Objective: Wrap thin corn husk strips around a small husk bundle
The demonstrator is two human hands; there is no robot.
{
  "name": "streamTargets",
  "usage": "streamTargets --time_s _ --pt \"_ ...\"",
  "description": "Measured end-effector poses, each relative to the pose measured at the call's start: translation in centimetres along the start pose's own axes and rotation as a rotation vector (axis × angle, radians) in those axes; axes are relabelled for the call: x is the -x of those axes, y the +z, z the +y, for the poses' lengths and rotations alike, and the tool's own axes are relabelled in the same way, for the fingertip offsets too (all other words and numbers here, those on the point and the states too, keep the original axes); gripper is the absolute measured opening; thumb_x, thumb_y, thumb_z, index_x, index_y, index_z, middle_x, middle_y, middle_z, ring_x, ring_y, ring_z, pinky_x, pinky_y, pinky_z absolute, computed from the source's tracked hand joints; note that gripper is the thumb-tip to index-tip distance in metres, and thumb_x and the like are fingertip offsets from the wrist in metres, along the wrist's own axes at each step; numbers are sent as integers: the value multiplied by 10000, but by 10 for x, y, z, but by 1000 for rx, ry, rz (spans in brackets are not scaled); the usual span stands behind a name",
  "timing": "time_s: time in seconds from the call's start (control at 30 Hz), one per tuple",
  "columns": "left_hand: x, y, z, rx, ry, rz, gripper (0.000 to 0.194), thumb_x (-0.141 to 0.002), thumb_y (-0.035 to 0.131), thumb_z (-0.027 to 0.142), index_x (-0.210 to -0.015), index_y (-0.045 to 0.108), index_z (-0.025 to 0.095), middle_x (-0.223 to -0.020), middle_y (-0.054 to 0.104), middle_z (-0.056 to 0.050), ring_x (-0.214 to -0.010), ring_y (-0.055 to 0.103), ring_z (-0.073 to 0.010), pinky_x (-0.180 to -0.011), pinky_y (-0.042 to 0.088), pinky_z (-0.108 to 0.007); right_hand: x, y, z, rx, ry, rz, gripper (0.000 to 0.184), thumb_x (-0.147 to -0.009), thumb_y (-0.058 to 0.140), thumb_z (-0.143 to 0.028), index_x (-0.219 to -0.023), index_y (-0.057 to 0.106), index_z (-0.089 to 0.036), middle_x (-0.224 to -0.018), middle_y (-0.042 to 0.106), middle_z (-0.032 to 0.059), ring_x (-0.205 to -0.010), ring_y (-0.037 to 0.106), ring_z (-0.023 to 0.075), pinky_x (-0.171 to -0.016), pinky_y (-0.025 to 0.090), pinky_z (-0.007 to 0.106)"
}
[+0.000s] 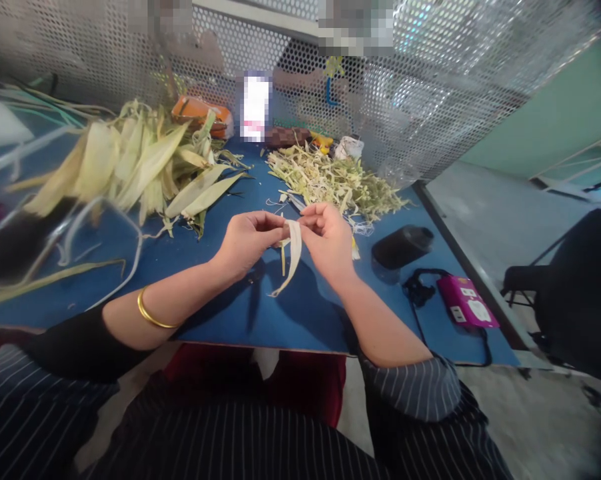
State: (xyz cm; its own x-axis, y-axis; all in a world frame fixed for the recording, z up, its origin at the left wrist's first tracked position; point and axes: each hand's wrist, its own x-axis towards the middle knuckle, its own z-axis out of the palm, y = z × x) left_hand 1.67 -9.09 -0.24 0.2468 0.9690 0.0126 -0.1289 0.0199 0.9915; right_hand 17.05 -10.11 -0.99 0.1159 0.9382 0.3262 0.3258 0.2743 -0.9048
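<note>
Between my two hands, a pale strip of corn husk (294, 252) hangs down in a curve above the blue tabletop. My left hand (248, 241) pinches its upper end between thumb and fingers. From the other side, my right hand (329, 241) closes on the same husk, thumb and index finger near the left fingertips. A thinner yellowish piece dangles beside the strip; where it is fixed is hidden. Beyond my hands lies a heap of small husk scraps (325, 175). Large whole corn husks (140, 157) are piled at the back left.
A black cylinder (403, 247) lies right of my hands, with a purple box (466, 303) and black strap nearby. An orange packet (203, 115) and a lit phone (256, 107) stand by the perforated metal screen (405, 93). White tubing (139, 250) and a long leaf lie left.
</note>
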Motion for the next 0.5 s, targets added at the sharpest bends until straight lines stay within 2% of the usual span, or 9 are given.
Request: streamTargets --time_s 0.17,0.3,0.5 --pt "-2 2 -2 42 -44 38 194 -651 753 293 -742 705 129 -714 694 -54 -635 602 -108 -662 485 -247 -3 2 2 -142 67 -23 262 -710 682 -244 -810 441 -225 -667 627 -41 -596 623 129 -612 525 301" --pt "-3 0 -2 156 -154 -13 210 -658 747 306 -748 694 124 -725 692 -64 -677 629 -129 -679 499 -261 -4 2 4 -187 85 -24 282 -681 686 -213 -805 433 -226 -668 638 -51 -577 624 121 -621 533 301" --pt "-4 -3 -3 139 -146 -33 171 -661 745 272 -705 669 125 -704 667 -53 -636 603 -111 -662 496 -269 -4 1 3 -194 117 -46 282 -659 685 -185 -801 444 -221 -661 639 -50 -575 624 118 -605 522 291"
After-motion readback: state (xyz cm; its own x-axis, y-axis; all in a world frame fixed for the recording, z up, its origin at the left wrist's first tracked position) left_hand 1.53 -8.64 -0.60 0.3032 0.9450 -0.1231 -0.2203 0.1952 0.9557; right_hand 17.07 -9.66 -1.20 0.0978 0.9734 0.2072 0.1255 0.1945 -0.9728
